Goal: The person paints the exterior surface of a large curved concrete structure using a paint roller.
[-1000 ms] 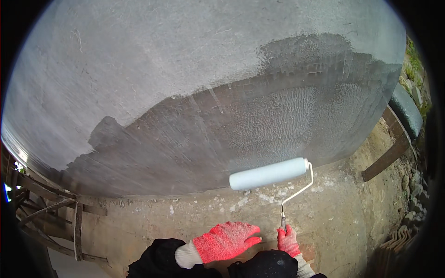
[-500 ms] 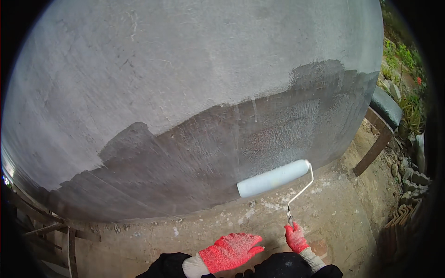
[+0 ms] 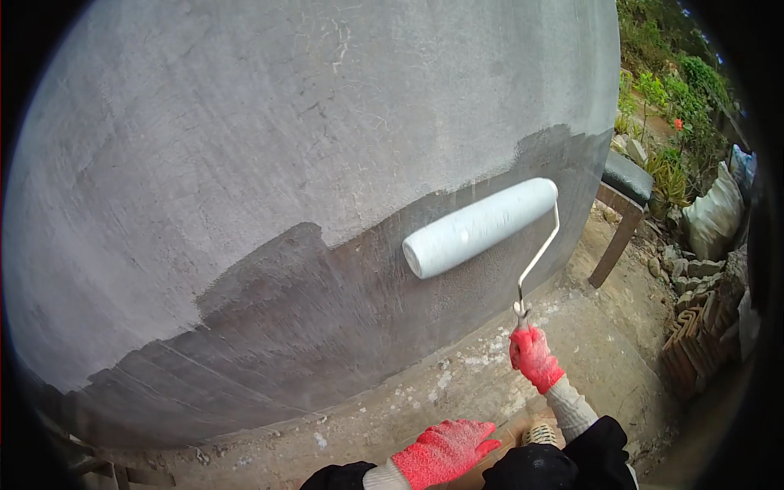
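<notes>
My right hand (image 3: 535, 356), in a red coated glove, is closed around the grip of a paint roller (image 3: 482, 229). The roller's long pale sleeve lies in front of the dark wet band of a grey wall (image 3: 286, 147), tilted up toward the right; whether it touches the wall I cannot tell. A thin white wire frame runs from its right end down to the grip. My left hand (image 3: 445, 452), gloved alike, hangs over the ground at the lower edge, fingers stretched and thumb apart, holding nothing. The wall's upper part is light grey and dry-looking.
A bench with a dark top (image 3: 627, 176) and brown leg stands by the wall's right edge. Stacked curved tiles (image 3: 694, 339), stones and a white sack (image 3: 714, 214) lie at right, with plants behind. Pale splashes dot the bare ground (image 3: 457, 367). Wooden pieces show at lower left.
My right hand has risen, lifting the roller from the wall's foot to higher on the dark band. My left hand has shifted slightly right and down in view. The view itself has turned rightward.
</notes>
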Demonstrator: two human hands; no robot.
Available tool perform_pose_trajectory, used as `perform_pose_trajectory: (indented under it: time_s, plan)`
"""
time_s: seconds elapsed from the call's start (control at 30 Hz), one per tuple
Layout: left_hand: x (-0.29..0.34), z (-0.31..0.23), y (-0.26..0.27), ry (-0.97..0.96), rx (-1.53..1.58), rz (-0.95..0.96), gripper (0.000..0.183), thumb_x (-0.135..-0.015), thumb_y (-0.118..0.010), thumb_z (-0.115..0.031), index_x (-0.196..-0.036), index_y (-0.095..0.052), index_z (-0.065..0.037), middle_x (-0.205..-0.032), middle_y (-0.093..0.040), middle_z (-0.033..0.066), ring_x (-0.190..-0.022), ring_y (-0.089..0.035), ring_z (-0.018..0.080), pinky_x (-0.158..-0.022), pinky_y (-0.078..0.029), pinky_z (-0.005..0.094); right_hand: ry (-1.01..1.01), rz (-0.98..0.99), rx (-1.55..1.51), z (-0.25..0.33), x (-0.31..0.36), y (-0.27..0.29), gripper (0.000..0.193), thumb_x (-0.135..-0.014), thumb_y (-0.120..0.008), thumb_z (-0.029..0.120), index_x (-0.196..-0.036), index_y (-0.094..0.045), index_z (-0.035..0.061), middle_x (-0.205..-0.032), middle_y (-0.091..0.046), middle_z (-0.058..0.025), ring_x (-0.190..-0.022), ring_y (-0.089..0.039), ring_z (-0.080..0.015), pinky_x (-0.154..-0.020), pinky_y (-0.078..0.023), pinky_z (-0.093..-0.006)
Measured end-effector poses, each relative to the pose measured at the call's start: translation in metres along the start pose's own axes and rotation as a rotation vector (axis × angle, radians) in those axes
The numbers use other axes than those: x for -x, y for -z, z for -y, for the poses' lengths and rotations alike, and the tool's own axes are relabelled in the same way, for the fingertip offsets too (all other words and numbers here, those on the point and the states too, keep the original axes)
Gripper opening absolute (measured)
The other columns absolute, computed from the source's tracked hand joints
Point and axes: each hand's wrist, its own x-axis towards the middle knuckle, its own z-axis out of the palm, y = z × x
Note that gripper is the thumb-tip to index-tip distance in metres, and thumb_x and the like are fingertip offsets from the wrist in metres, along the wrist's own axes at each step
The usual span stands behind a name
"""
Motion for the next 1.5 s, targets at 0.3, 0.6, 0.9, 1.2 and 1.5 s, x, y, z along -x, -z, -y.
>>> perform_pose_trajectory:
  time_s: [0.3,0.6,0.9,1.2,1.5]
  plan:
    - [0.019,-0.003,0.000,-0.027,-0.058,0.081,0.050,-0.093,-0.042,-0.050,-0.118,-0.056,-0.009,-0.107,-0.063,0.0169,-0.098,-0.061,0.0332,-0.081,-0.050,0.0431,-0.204,-0.049,0.086,-0.105,0.050,-0.004,0.033,-0.091,-0.047,0.032,-0.075,-0.052,0.0041,-0.050,-0.045,-0.0045,-0.039,-0.044,-0.0177,-0.039,-0.038,-0.0323]
    - [0.021,-0.013,-0.013,-0.264,-0.123,0.066,0.039,-0.093,-0.046,-0.043,-0.090,-0.057,-0.006,-0.083,-0.064,0.0175,-0.082,-0.063,0.0362,-0.070,-0.050,0.0464,-0.324,-0.028,0.163,-0.107,0.085,0.005,0.032,-0.091,-0.050,0.034,-0.079,-0.054,0.0048,-0.054,-0.049,-0.0037,-0.041,-0.046,-0.0165,-0.042,-0.039,-0.0317]
    - [0.025,-0.021,-0.012,-0.299,-0.081,-0.095,0.036,-0.094,-0.047,-0.039,-0.090,-0.058,-0.005,-0.084,-0.065,0.0164,-0.081,-0.063,0.0354,-0.069,-0.050,0.0447,0.149,0.008,0.121,0.015,0.035,-0.034,0.030,-0.091,-0.044,0.024,-0.073,-0.050,0.0011,-0.048,-0.046,-0.0068,-0.037,-0.046,-0.0184,-0.037,-0.040,-0.0324]
    - [0.044,-0.014,-0.008,-0.107,-0.248,-0.097,0.033,-0.093,-0.047,-0.037,-0.089,-0.056,-0.006,-0.078,-0.063,0.0154,-0.076,-0.063,0.0337,-0.066,-0.051,0.0442,-0.386,0.008,0.232,-0.178,0.100,-0.028,0.034,-0.091,-0.054,0.039,-0.084,-0.055,0.0059,-0.057,-0.050,-0.0022,-0.047,-0.047,-0.0146,-0.045,-0.038,-0.0322]
    - [0.019,-0.004,-0.005,-0.206,-0.149,-0.142,0.038,-0.093,-0.048,-0.040,-0.107,-0.054,-0.005,-0.092,-0.063,0.0180,-0.089,-0.063,0.0330,-0.073,-0.051,0.0442,-0.106,0.002,0.335,-0.134,0.081,-0.037,0.036,-0.092,-0.054,0.032,-0.093,-0.059,-0.0032,-0.062,-0.053,-0.0131,-0.059,-0.050,-0.0217,-0.059,-0.042,-0.0399]
